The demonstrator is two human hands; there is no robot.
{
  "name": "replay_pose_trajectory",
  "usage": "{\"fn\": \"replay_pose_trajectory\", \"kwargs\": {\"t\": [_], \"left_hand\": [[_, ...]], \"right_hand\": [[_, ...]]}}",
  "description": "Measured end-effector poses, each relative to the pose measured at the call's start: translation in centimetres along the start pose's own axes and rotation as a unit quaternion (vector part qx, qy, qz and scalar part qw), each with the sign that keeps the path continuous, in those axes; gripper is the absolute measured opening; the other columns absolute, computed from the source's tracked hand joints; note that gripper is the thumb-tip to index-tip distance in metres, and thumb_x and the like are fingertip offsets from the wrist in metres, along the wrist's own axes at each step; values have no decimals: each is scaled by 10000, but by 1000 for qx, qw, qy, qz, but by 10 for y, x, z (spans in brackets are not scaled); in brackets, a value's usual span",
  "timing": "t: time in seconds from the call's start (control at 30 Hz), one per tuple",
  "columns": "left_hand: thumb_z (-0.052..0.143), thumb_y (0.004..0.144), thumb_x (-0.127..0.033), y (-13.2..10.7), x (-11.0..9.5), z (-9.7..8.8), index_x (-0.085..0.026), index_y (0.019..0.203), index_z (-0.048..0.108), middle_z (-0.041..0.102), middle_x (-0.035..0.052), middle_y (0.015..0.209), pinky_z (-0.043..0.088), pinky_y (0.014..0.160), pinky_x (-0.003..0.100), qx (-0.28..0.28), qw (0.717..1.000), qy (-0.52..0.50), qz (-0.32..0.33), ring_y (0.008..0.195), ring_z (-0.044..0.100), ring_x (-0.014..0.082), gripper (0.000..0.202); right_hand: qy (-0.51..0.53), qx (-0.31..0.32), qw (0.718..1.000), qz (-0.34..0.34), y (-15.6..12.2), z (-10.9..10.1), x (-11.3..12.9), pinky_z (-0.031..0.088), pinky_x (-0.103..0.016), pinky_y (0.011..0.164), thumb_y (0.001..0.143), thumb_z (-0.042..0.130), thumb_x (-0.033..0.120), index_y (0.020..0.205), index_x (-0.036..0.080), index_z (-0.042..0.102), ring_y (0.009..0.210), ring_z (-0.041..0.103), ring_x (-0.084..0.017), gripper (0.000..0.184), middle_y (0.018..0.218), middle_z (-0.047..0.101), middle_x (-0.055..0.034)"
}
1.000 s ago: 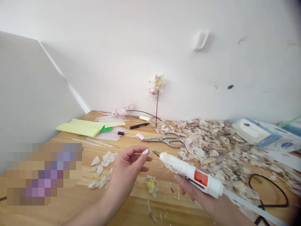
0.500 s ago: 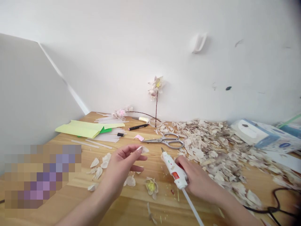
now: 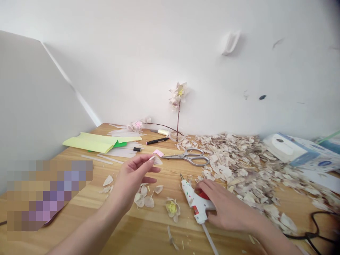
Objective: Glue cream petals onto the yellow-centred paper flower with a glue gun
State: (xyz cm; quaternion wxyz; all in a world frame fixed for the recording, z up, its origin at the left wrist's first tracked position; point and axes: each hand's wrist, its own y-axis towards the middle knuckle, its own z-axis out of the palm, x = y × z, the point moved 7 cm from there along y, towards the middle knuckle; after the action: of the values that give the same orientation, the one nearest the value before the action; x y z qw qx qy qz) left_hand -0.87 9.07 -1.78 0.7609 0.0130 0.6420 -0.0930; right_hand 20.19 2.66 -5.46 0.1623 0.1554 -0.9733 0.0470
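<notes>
My left hand [image 3: 130, 179] is raised over the wooden table [image 3: 87, 209] and pinches a small pale petal [image 3: 156, 160] between thumb and forefinger. My right hand [image 3: 225, 207] lies on the white glue gun [image 3: 194, 201], which rests on its side on the table with its tip pointing away; the fingers curl over its body at the red trigger. A small flower with a yellow centre [image 3: 171, 208] lies between my hands. Loose petals [image 3: 145, 198] lie under the left hand.
Scissors [image 3: 190, 157] lie beyond the glue gun. A big heap of petal scraps [image 3: 247, 166] covers the right side. Yellow and green paper [image 3: 92, 142], glue sticks, a black marker [image 3: 156, 141], a standing flower stem [image 3: 177, 113], a box [image 3: 294, 150] and a black cable [image 3: 318, 233] are around.
My right hand has lowered the glue gun from the air and laid it on the table. My left hand has drawn the petal slightly left and back.
</notes>
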Motion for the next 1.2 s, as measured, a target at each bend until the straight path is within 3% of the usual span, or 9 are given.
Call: {"fn": "replay_pose_trajectory", "kwargs": {"t": [0.17,0.33,0.47,0.6,0.67,0.77,0.87,1.0,1.2], "left_hand": [[653,701,-379,0,6,4,-195,815,665,669,15,772,521,561,216,7,1000,23,-6,747,653,165,217],[676,678,-372,0,7,8,-188,784,670,671,7,738,511,540,186,11,1000,18,-18,712,652,143,212],[688,667,-364,-2,8,9,-182,773,668,670,4,720,507,528,179,8,1000,13,-24,700,651,140,212],[685,673,-363,-2,8,8,-180,764,666,665,0,701,500,525,172,7,1000,16,-23,696,649,136,205],[679,682,-359,-2,7,7,-182,778,663,667,2,717,502,534,177,6,1000,16,-20,701,650,136,202],[669,694,-354,-2,4,6,-181,803,659,665,5,746,506,544,187,7,1000,15,-12,710,648,138,204],[662,699,-358,-2,3,6,-176,825,658,664,15,765,509,551,196,10,1000,14,-4,722,645,144,221],[672,685,-383,-3,5,6,-173,815,659,669,20,757,509,560,199,15,1000,21,-6,725,642,147,247],[687,665,-384,-4,6,9,-177,813,663,678,17,725,512,562,197,14,1000,24,-4,706,644,143,256]], "right_hand": [[21,-71,997,-15,-3,-13,25,376,-389,865,692,545,136,986,190,500,990,474,-252,302,1017,539,-71],[72,-97,992,-46,7,12,42,414,-329,794,745,464,8,951,192,475,920,492,-204,275,964,534,-55],[56,-113,990,-64,17,32,46,422,-354,748,753,445,-12,916,178,480,854,499,-220,253,903,545,-68],[129,-124,983,-47,20,31,42,426,-348,715,748,445,0,867,206,468,821,526,-212,238,874,561,-50],[248,-128,960,3,21,24,33,436,-335,717,737,486,42,887,226,431,833,555,-200,244,869,580,-31],[450,-127,882,56,21,18,20,449,-278,633,709,579,169,856,247,371,746,583,-164,266,788,576,21],[556,-137,818,51,21,11,17,423,-217,525,649,632,185,821,248,367,615,544,-113,322,734,524,60],[566,-168,806,35,18,2,17,410,-190,520,588,618,69,803,241,412,605,523,-93,344,729,527,66],[574,-207,792,3,15,-5,22,441,-203,622,582,665,47,798,244,431,686,551,-99,375,744,544,61]]}}
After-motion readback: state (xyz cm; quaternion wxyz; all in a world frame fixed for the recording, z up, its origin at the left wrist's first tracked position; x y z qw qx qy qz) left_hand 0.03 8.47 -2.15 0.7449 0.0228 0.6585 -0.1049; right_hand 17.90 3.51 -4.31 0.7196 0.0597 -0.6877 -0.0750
